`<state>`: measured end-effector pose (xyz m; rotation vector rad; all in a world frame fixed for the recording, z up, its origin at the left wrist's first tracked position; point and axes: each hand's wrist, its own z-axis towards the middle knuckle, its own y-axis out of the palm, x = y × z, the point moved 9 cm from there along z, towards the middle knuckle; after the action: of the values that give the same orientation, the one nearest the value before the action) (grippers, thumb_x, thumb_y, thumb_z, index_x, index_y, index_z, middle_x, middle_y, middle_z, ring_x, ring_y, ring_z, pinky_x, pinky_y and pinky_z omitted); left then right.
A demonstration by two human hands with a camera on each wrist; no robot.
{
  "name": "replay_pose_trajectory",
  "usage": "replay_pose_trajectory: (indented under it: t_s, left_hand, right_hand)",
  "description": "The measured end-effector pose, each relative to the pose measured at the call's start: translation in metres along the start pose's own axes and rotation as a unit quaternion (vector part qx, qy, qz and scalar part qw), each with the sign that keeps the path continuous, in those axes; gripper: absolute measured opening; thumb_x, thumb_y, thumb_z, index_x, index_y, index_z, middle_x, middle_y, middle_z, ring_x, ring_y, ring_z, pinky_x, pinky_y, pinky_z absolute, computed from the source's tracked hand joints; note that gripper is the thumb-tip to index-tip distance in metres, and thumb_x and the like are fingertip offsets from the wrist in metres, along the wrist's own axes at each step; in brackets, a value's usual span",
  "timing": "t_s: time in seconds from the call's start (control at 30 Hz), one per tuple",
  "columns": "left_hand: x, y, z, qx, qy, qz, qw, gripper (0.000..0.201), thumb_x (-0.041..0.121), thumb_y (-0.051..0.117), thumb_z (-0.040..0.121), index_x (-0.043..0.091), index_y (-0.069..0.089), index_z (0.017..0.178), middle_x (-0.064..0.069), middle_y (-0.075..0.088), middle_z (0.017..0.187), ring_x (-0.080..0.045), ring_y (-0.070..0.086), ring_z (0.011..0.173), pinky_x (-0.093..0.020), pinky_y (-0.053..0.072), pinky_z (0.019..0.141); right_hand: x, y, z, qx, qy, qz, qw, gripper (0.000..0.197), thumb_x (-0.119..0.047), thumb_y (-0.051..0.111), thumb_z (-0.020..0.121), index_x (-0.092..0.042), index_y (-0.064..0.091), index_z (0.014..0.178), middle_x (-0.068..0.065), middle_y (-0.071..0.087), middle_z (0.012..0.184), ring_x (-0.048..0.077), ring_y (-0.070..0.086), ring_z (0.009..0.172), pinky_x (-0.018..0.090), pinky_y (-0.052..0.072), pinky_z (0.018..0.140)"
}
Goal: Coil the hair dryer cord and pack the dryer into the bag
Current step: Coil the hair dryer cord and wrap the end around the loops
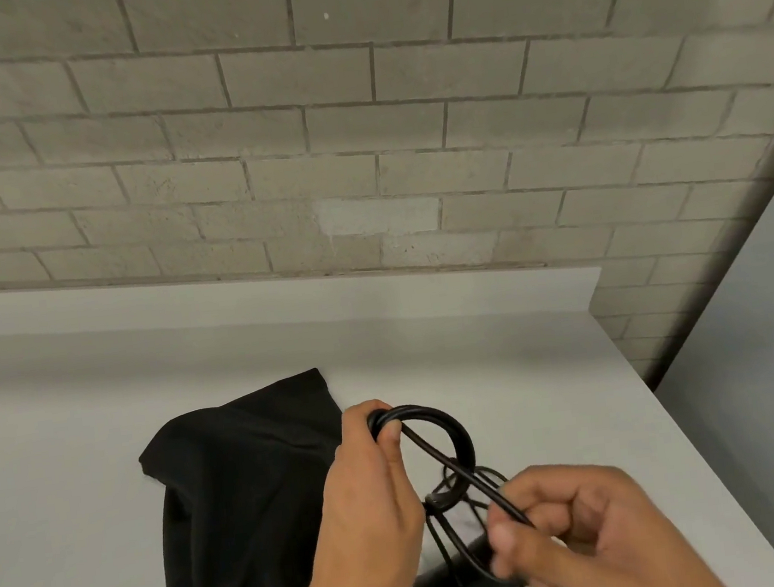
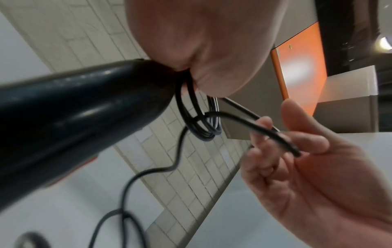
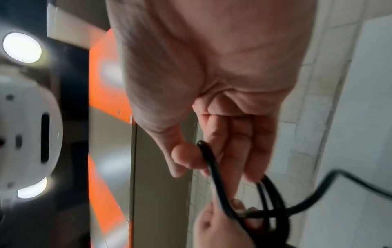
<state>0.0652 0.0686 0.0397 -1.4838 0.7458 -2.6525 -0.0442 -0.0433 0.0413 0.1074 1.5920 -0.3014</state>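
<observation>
Nearest us, our right hand (image 1: pixel 581 532) pinched a strand of the thin black rubber cord (image 1: pixel 445 436) between thumb and fingers. Just beyond, our left hand (image 1: pixel 370 502) gripped the coiled loops against the glossy black dryer (image 2: pixel 74 114). The limp black cloth bag (image 1: pixel 239 493) lay left on the grey surface (image 1: pixel 503 357).

- I see a pale grey table (image 1: pixel 106 470) set against the brick wall.
- A black bag (image 1: pixel 232 480) lies crumpled directly on it.
</observation>
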Motion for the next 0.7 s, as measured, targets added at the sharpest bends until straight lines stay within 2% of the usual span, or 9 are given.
replay_pose_trajectory:
  t_s: [0.1,0.17,0.23,0.33,0.4,0.47,0.53,0.6,0.7]
  left_hand:
    - [0.003,0.005,0.000,-0.006,-0.001,-0.006,1.000,0.036,0.055,0.022,0.088,0.032,0.045,0.105,0.007,0.048,0.060,-0.008,0.045,0.048,-0.019,0.036,0.047]
    - [-0.003,0.000,0.007,0.012,-0.010,-0.012,1.000,0.033,0.047,0.025,0.092,0.026,0.046,0.106,0.002,0.049,0.058,-0.006,0.044,0.045,-0.020,0.036,0.043]
    - [-0.010,-0.007,0.013,0.025,-0.019,-0.010,0.999,0.030,0.044,0.027,0.094,0.025,0.046,0.107,-0.004,0.053,0.060,-0.007,0.043,0.044,-0.024,0.039,0.042]
    - [-0.012,-0.011,0.016,0.024,-0.015,-0.008,1.000,0.027,0.044,0.027,0.093,0.028,0.045,0.106,-0.006,0.055,0.061,-0.007,0.042,0.043,-0.019,0.037,0.042]
    - [-0.009,-0.010,0.019,0.021,-0.007,-0.009,1.000,0.024,0.041,0.028,0.094,0.028,0.045,0.105,-0.006,0.054,0.061,-0.007,0.042,0.043,-0.017,0.035,0.041]
    - [-0.009,-0.008,0.023,0.018,0.001,-0.008,1.000,0.024,0.040,0.029,0.094,0.027,0.045,0.105,-0.005,0.053,0.060,-0.007,0.042,0.043,-0.018,0.035,0.042]
    - [-0.009,-0.008,0.028,0.015,0.008,-0.002,1.000,0.024,0.039,0.030,0.094,0.025,0.046,0.105,-0.001,0.051,0.057,-0.007,0.043,0.043,-0.017,0.035,0.042]
    - [-0.008,-0.008,0.032,0.013,0.016,0.007,1.000,0.024,0.038,0.030,0.095,0.024,0.045,0.106,0.002,0.048,0.055,-0.007,0.045,0.044,-0.014,0.035,0.043]
    - [-0.005,-0.008,0.036,0.012,0.027,0.020,0.999,0.023,0.038,0.030,0.094,0.024,0.044,0.106,0.003,0.049,0.057,-0.005,0.048,0.048,-0.012,0.036,0.045]
  right_hand:
    - [0.007,-0.002,-0.001,-0.058,0.061,0.100,0.991,0.031,-0.040,0.080,0.065,-0.012,0.066,0.064,0.006,0.046,0.041,0.009,0.038,0.032,0.018,0.027,0.040]
    - [0.014,0.003,-0.005,-0.110,0.070,0.166,0.977,0.035,-0.042,0.085,0.066,-0.015,0.063,0.062,-0.001,0.040,0.044,0.008,0.032,0.035,0.022,0.017,0.041]
    - [0.023,-0.003,-0.009,-0.104,0.055,0.145,0.982,0.034,-0.043,0.087,0.062,-0.018,0.064,0.060,-0.001,0.051,0.048,0.014,0.042,0.042,0.025,0.024,0.046]
    - [0.040,-0.017,-0.011,-0.019,0.031,0.044,0.998,0.035,-0.040,0.086,0.053,-0.012,0.065,0.055,0.009,0.066,0.059,0.029,0.067,0.075,0.038,0.047,0.073]
    - [0.046,-0.021,-0.014,0.069,0.013,0.056,0.996,0.061,-0.063,0.082,0.042,-0.007,0.061,0.048,0.010,0.063,0.053,0.029,0.068,0.070,0.031,0.055,0.077]
    - [0.063,-0.033,-0.022,0.161,0.038,0.104,0.981,0.065,-0.059,0.087,0.032,-0.003,0.057,0.043,0.022,0.061,0.052,0.033,0.066,0.060,0.030,0.058,0.071]
    - [0.066,-0.026,-0.024,0.080,0.069,0.089,0.990,0.038,-0.026,0.090,0.042,-0.005,0.059,0.047,0.023,0.063,0.054,0.033,0.063,0.059,0.031,0.053,0.070]
    - [0.068,-0.037,-0.022,0.001,0.091,0.048,0.995,0.019,-0.005,0.074,0.064,-0.012,0.060,0.053,0.004,0.055,0.048,0.018,0.045,0.048,0.018,0.033,0.056]
    - [0.067,-0.036,-0.012,-0.122,0.093,-0.042,0.987,0.028,-0.003,0.058,0.079,-0.020,0.057,0.057,-0.007,0.046,0.050,0.010,0.033,0.047,0.017,0.017,0.050]
